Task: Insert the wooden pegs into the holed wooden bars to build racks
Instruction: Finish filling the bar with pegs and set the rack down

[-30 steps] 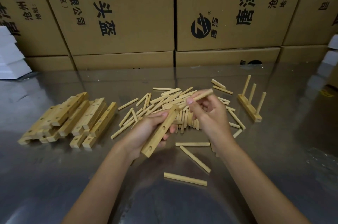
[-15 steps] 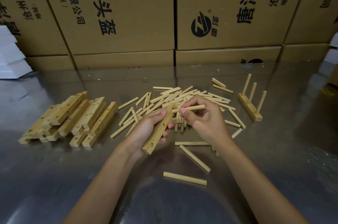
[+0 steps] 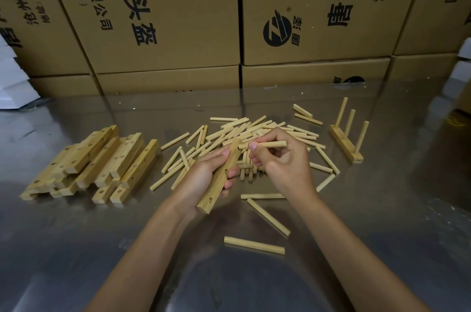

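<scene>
Peg heap (image 3: 257,133) ahead, bar stack (image 3: 89,161) left, near tabletop (image 3: 76,248) seemingly open

Surface: reflective, grey stainless-steel table (image 3: 76,248).

Lying directly on it:
- Stack of pale, flat wooden bars with drilled holes (image 3: 89,162), left side, laid roughly parallel and partly overlapping.
- Loose heap of short, round, light wooden pegs (image 3: 229,130), centre, criss-crossed; stray ones spread out toward the left and right.
- Three separate pegs near the front edge: one lying across (image 3: 254,245), one diagonal (image 3: 268,217), one partly hidden behind a wrist (image 3: 262,196).
- Finished rack (image 3: 346,144), right side: one holed bar flat on the table with three pegs standing upright in it, apart from the heap.
</scene>
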The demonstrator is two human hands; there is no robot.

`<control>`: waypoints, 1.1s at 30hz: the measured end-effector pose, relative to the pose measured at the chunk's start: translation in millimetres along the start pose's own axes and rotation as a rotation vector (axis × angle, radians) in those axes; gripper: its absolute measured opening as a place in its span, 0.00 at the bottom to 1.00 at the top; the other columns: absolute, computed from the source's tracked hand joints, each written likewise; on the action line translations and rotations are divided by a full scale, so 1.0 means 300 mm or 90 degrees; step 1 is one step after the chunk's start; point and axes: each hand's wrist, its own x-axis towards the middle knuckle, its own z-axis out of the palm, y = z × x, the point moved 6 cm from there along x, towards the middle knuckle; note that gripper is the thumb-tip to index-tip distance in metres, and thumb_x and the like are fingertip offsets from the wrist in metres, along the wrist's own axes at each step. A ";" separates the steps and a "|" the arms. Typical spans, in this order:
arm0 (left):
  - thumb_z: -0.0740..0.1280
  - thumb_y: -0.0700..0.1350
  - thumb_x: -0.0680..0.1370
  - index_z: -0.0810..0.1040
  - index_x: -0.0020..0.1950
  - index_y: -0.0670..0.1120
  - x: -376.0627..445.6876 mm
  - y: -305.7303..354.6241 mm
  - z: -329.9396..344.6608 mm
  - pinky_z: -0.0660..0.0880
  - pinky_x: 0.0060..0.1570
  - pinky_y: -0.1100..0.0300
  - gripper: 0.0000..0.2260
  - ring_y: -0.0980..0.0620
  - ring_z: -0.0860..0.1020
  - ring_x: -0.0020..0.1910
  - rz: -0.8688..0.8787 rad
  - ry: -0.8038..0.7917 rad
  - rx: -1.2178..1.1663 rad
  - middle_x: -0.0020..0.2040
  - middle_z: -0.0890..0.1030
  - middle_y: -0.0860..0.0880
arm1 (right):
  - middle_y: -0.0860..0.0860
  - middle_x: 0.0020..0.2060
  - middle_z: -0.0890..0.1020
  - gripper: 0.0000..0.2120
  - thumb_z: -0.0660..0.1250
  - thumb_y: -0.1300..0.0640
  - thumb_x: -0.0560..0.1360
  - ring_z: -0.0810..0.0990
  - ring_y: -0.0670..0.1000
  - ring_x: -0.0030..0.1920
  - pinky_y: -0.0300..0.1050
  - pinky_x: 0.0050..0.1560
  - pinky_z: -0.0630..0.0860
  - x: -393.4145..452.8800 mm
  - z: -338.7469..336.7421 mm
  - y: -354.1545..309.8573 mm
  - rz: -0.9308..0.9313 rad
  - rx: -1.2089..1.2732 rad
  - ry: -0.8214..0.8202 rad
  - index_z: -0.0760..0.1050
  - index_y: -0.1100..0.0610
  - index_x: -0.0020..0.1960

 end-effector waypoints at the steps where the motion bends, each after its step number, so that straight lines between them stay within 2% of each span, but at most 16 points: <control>1: 0.57 0.47 0.85 0.77 0.69 0.52 0.000 0.000 -0.002 0.68 0.25 0.64 0.15 0.54 0.70 0.29 0.002 0.005 0.006 0.34 0.72 0.50 | 0.54 0.35 0.83 0.04 0.71 0.65 0.75 0.82 0.51 0.37 0.45 0.41 0.80 -0.001 0.002 0.002 0.000 -0.006 -0.005 0.79 0.60 0.42; 7: 0.57 0.48 0.85 0.83 0.61 0.57 -0.005 -0.007 0.013 0.69 0.26 0.64 0.14 0.55 0.71 0.29 -0.002 -0.001 0.000 0.33 0.72 0.50 | 0.48 0.35 0.83 0.05 0.71 0.63 0.75 0.82 0.48 0.38 0.48 0.43 0.81 -0.004 0.007 -0.014 -0.035 -0.050 -0.011 0.79 0.56 0.42; 10: 0.57 0.48 0.85 0.84 0.57 0.59 -0.007 -0.005 0.019 0.69 0.26 0.64 0.15 0.55 0.71 0.29 0.007 0.005 0.021 0.33 0.72 0.51 | 0.49 0.36 0.83 0.05 0.71 0.64 0.75 0.82 0.48 0.38 0.48 0.43 0.81 -0.006 0.004 -0.013 -0.043 -0.041 0.011 0.79 0.56 0.42; 16: 0.57 0.49 0.85 0.79 0.64 0.58 -0.003 -0.010 0.011 0.68 0.27 0.64 0.13 0.55 0.71 0.30 0.023 0.041 0.068 0.33 0.73 0.50 | 0.54 0.39 0.85 0.05 0.72 0.67 0.74 0.84 0.53 0.39 0.42 0.40 0.82 -0.024 0.006 0.019 0.021 0.045 0.068 0.79 0.58 0.43; 19: 0.57 0.49 0.85 0.78 0.65 0.56 0.003 -0.007 0.007 0.68 0.28 0.64 0.13 0.55 0.71 0.30 0.022 0.044 0.068 0.33 0.74 0.50 | 0.55 0.41 0.85 0.03 0.72 0.66 0.75 0.85 0.53 0.41 0.41 0.40 0.81 -0.016 0.011 0.022 0.056 0.072 0.066 0.79 0.61 0.47; 20: 0.57 0.49 0.85 0.78 0.65 0.55 0.007 -0.006 0.007 0.68 0.28 0.63 0.13 0.55 0.71 0.30 0.022 0.046 0.063 0.34 0.74 0.50 | 0.55 0.42 0.85 0.05 0.72 0.65 0.75 0.86 0.52 0.42 0.41 0.41 0.81 -0.015 0.017 0.021 0.073 0.081 0.055 0.78 0.62 0.49; 22: 0.57 0.49 0.85 0.78 0.65 0.52 0.013 -0.005 0.001 0.68 0.27 0.63 0.13 0.55 0.71 0.29 0.023 0.060 0.052 0.35 0.75 0.50 | 0.56 0.44 0.85 0.12 0.74 0.62 0.74 0.86 0.52 0.45 0.42 0.44 0.81 -0.014 0.034 0.030 0.128 0.072 0.018 0.76 0.60 0.55; 24: 0.56 0.48 0.86 0.76 0.67 0.51 0.018 -0.006 -0.021 0.67 0.26 0.63 0.14 0.54 0.71 0.29 0.024 0.098 0.048 0.35 0.75 0.49 | 0.54 0.45 0.85 0.17 0.75 0.58 0.73 0.85 0.50 0.46 0.44 0.49 0.81 -0.008 0.029 0.036 0.177 -0.052 -0.038 0.73 0.57 0.59; 25: 0.56 0.48 0.86 0.74 0.69 0.50 0.019 -0.007 -0.037 0.67 0.25 0.63 0.14 0.54 0.71 0.29 0.022 0.122 0.039 0.35 0.75 0.49 | 0.53 0.44 0.84 0.16 0.74 0.58 0.74 0.83 0.46 0.45 0.44 0.49 0.79 0.000 0.016 0.034 0.181 -0.141 -0.086 0.74 0.57 0.58; 27: 0.55 0.48 0.86 0.72 0.70 0.50 0.019 -0.004 -0.073 0.66 0.24 0.63 0.14 0.54 0.69 0.28 0.018 0.160 0.016 0.34 0.75 0.49 | 0.48 0.42 0.81 0.09 0.72 0.62 0.74 0.78 0.36 0.40 0.37 0.43 0.74 0.008 -0.006 0.029 0.172 -0.301 -0.259 0.79 0.58 0.53; 28: 0.55 0.48 0.86 0.71 0.71 0.49 0.019 -0.003 -0.089 0.65 0.23 0.63 0.14 0.53 0.69 0.28 0.016 0.172 0.007 0.34 0.75 0.48 | 0.45 0.43 0.80 0.07 0.73 0.61 0.73 0.76 0.35 0.39 0.32 0.42 0.72 0.000 -0.015 0.036 0.182 -0.375 -0.362 0.80 0.56 0.50; 30: 0.55 0.47 0.86 0.71 0.70 0.48 0.020 -0.001 -0.109 0.65 0.23 0.63 0.14 0.53 0.68 0.29 0.010 0.186 -0.012 0.34 0.74 0.48 | 0.42 0.43 0.77 0.06 0.75 0.57 0.72 0.75 0.38 0.42 0.31 0.41 0.69 -0.022 -0.031 0.061 0.204 -0.518 -0.490 0.80 0.51 0.47; 31: 0.55 0.47 0.86 0.71 0.70 0.47 0.020 -0.001 -0.114 0.65 0.23 0.63 0.14 0.53 0.68 0.29 0.006 0.190 -0.022 0.35 0.74 0.48 | 0.42 0.42 0.77 0.04 0.74 0.56 0.72 0.75 0.39 0.43 0.31 0.40 0.68 -0.025 -0.033 0.069 0.195 -0.564 -0.497 0.81 0.50 0.45; 33: 0.55 0.47 0.86 0.71 0.68 0.47 0.022 -0.005 -0.116 0.65 0.22 0.64 0.13 0.53 0.68 0.28 0.001 0.188 -0.032 0.35 0.75 0.47 | 0.43 0.38 0.78 0.04 0.72 0.59 0.74 0.75 0.36 0.41 0.31 0.36 0.68 -0.016 -0.016 0.065 0.133 -0.582 -0.423 0.81 0.51 0.42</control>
